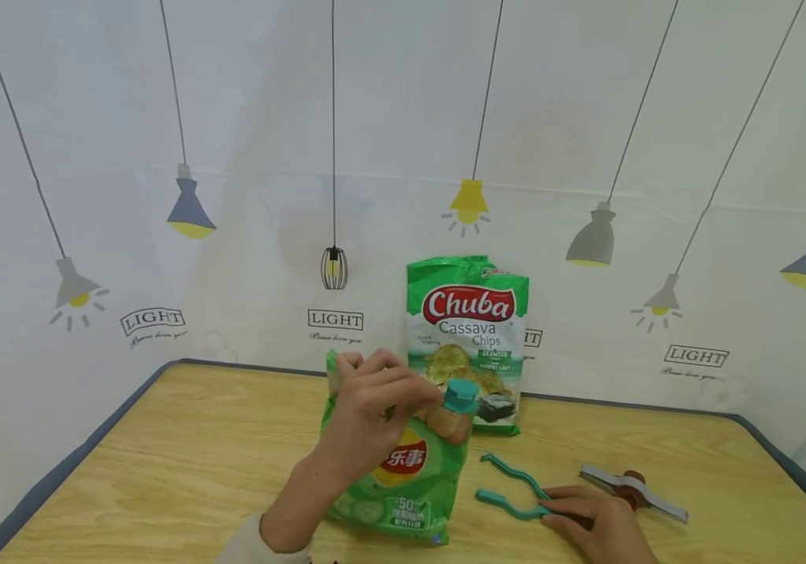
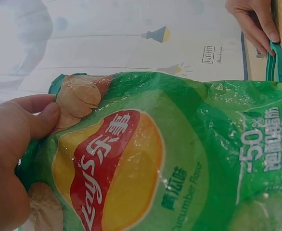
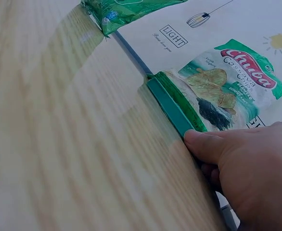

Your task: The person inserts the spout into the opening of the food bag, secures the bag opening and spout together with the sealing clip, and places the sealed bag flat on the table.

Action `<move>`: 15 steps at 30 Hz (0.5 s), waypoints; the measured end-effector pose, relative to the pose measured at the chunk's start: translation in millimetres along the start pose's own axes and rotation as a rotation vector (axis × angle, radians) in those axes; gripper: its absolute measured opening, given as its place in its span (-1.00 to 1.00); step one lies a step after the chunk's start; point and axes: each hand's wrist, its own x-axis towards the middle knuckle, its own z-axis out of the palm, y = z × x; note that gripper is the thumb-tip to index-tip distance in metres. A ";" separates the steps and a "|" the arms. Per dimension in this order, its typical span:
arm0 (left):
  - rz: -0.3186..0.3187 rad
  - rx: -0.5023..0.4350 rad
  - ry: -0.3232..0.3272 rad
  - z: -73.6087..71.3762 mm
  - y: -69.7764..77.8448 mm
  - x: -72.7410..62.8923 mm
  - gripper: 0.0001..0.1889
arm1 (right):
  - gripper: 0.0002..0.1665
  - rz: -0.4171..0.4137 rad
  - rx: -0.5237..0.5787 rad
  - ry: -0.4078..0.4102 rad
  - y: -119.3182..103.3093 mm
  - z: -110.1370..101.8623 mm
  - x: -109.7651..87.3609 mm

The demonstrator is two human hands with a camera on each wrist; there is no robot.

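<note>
My left hand pinches the upper edge of a green Lay's chip bag, which stands upright on the table. Thumb and fingers grip the foil in the left wrist view, where the label reads cucumber flavor. A teal flat-topped piece sits at the bag's upper right corner, beside my fingertips; its exact kind is unclear. On the right, my right hand holds a teal tong-like tool by its joined end, low over the table. Its two curved arms are spread, pointing left, with nothing between them.
A green and white Chuba cassava chips bag stands against the back wall sheet. Right of it, a metal bar tool with a red-brown knob lies on the wooden table, just beyond my right hand.
</note>
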 end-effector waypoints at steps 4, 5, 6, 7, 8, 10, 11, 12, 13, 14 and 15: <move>-0.001 0.007 -0.002 0.1 0.1 -0.2 -0.80 | -0.85 0.029 -0.002 -0.009 -1.3 -1.0 0.4; 0.000 0.010 -0.002 0.1 0.2 -0.1 -0.80 | -0.86 0.040 0.000 -0.012 -1.4 -1.3 0.7; 0.000 0.011 -0.003 0.1 0.3 0.1 -0.80 | -0.86 0.054 0.004 -0.016 -1.5 -1.6 0.8; 0.000 0.012 -0.003 0.1 0.4 0.2 -0.80 | -0.86 0.070 0.011 -0.021 -1.5 -1.8 0.9; 0.000 0.013 -0.004 0.1 0.5 0.4 -0.80 | -0.87 0.088 0.020 -0.027 -1.6 -2.2 1.1; 0.000 0.014 -0.004 0.0 0.6 0.6 -0.81 | -0.87 0.130 0.041 -0.039 -1.9 -3.0 1.4; 0.000 0.013 -0.005 0.0 0.6 0.6 -0.81 | -0.87 0.155 0.051 -0.043 -2.3 -3.3 1.6; -0.001 0.012 -0.005 -0.1 0.6 0.6 -0.81 | -0.87 0.177 0.060 -0.046 -2.9 -3.6 2.0; -0.001 0.012 -0.006 -0.1 0.6 0.5 -0.81 | -0.88 0.199 0.064 -0.049 -3.6 -3.9 2.4; -0.002 0.011 -0.006 -0.1 0.6 0.4 -0.81 | -0.88 0.219 0.071 -0.049 -4.6 -4.1 2.9; -0.003 0.009 -0.006 -0.2 0.6 0.3 -0.81 | -0.88 0.243 0.076 -0.047 -5.6 -4.2 3.4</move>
